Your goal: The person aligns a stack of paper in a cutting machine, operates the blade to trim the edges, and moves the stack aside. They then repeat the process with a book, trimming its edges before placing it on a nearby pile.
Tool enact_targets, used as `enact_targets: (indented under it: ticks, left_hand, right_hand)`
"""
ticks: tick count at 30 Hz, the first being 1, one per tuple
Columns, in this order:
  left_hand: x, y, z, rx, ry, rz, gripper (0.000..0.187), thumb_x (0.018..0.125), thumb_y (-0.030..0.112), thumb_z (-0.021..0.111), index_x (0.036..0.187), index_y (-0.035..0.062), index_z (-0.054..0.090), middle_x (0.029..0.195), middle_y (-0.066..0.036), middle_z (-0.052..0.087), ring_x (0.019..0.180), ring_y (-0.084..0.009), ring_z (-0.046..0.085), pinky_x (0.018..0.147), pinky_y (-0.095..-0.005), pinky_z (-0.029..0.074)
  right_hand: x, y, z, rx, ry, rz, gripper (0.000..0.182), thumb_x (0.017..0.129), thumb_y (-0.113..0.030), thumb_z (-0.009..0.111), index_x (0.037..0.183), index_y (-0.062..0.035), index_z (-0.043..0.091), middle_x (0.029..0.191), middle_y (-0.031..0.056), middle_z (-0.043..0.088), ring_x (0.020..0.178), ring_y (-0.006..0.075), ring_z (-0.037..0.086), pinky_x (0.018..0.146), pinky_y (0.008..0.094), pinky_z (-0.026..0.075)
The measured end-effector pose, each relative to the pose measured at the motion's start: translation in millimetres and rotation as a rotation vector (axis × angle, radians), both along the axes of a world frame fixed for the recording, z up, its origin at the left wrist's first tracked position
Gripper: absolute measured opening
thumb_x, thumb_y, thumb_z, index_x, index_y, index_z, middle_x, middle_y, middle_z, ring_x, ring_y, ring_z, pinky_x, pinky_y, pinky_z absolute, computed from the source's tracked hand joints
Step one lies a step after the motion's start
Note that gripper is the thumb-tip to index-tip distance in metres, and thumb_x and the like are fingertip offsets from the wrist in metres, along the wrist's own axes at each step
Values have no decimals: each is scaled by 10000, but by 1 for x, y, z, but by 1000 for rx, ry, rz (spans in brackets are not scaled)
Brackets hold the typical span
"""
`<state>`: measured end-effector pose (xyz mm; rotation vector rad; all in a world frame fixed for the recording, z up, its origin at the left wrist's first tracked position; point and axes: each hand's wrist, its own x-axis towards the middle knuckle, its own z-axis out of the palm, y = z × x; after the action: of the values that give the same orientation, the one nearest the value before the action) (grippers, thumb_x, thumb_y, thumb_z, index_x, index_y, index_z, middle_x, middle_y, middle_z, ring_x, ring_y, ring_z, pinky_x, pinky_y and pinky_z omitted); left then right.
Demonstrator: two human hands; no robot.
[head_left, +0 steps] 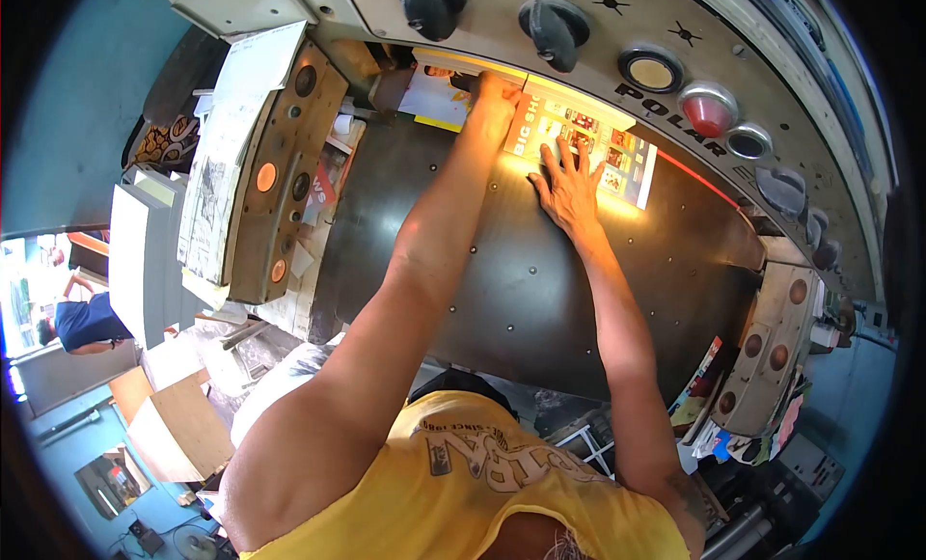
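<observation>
A printed sheet (627,169) with orange and white areas and small product pictures lies on the dark metal bed of the cutting machine (502,251), under its front panel. My right hand (571,189) rests on the sheet's near edge, fingers spread. My left hand (495,105) is at the sheet's left end, close under the panel. Its fingers are curled together, and what they hold, if anything, is hidden. Left of that hand lies another printed piece (434,99), white with a dark-haired figure and a yellow edge.
Above the bed runs the machine's panel marked POLAR, with black knobs (555,31) and a red button (709,109). A side table (275,174) with round holes stands left, papers on it. Another side table (762,353) is right. A person (89,321) is at far left.
</observation>
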<state>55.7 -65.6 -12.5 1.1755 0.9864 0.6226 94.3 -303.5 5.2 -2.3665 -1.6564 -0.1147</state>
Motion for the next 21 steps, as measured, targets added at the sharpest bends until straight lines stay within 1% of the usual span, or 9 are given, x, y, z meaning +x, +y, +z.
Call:
enact_targets:
  ticks: [1, 3, 5, 9, 14, 16, 18, 20, 21]
  left_hand:
    - [2, 5, -1, -102, -85, 35, 205, 943, 239, 627, 965, 35, 630, 928, -112, 639, 931, -261, 617, 797, -403, 521]
    - [11, 15, -1, -472, -356, 193, 201, 941, 232, 615, 983, 36, 623, 967, -113, 632, 965, -266, 608, 832, -414, 508]
    - [14, 21, -2, -655, -477, 284, 198, 939, 224, 603, 1001, 36, 616, 1006, -114, 625, 999, -272, 599, 868, -424, 495]
    - [12, 24, -3, -771, -527, 337, 201, 935, 209, 579, 1038, 37, 601, 1085, -116, 611, 1066, -283, 581, 938, -446, 470]
    - [10, 23, -5, -818, -535, 366, 218, 929, 189, 549, 1083, 39, 583, 1183, -118, 594, 1149, -296, 559, 1027, -472, 437]
    - [13, 26, -4, -875, -503, 401, 279, 967, 272, 582, 1146, 59, 603, 1268, -96, 611, 1248, -279, 538, 1091, -487, 399]
    - [14, 29, -3, -914, -474, 416, 282, 974, 267, 568, 1149, 47, 595, 1244, -103, 617, 1247, -284, 539, 1092, -489, 404]
    - [18, 61, -67, -955, -630, 306, 285, 976, 272, 577, 1141, 39, 585, 1185, -106, 615, 1221, -285, 545, 1081, -487, 416]
    - [18, 73, -89, -971, -708, 252, 288, 977, 275, 582, 1137, 36, 581, 1156, -107, 613, 1209, -285, 548, 1076, -486, 422]
  right_hand:
    - [0, 0, 1, 3, -2, -2, 588, 946, -490, 608, 1439, -180, 529, 1547, 125, 408, 1456, 429, 279, 1050, 820, 237]
    - [-2, -2, 0, 0, 2, -1, 578, 947, -484, 609, 1432, -177, 536, 1548, 127, 405, 1449, 435, 286, 1046, 820, 243]
    - [0, 0, -1, 4, 5, 6, 572, 949, -483, 608, 1424, -172, 542, 1548, 130, 403, 1439, 445, 293, 1043, 821, 249]
    - [3, 2, 3, 11, 9, 28, 581, 945, -468, 618, 1426, -154, 529, 1549, 134, 397, 1437, 455, 284, 1042, 821, 252]
    - [1, 4, 3, 6, 0, 28, 568, 948, -459, 614, 1405, -131, 530, 1549, 134, 390, 1444, 463, 266, 1034, 816, 276]
    - [1, 8, 4, 8, -9, 37, 563, 948, -455, 614, 1398, -126, 531, 1549, 135, 389, 1444, 466, 262, 1028, 817, 285]
    - [1, 11, 5, 10, -6, 47, 560, 948, -449, 615, 1395, -123, 530, 1549, 136, 387, 1443, 468, 262, 1020, 819, 293]
    - [0, 17, 5, 8, -10, 38, 553, 949, -441, 616, 1393, -122, 531, 1544, 139, 390, 1443, 467, 261, 1017, 820, 293]
    - [-1, 21, 5, 9, -11, 36, 550, 949, -436, 616, 1391, -121, 531, 1541, 140, 391, 1443, 467, 261, 1015, 821, 293]
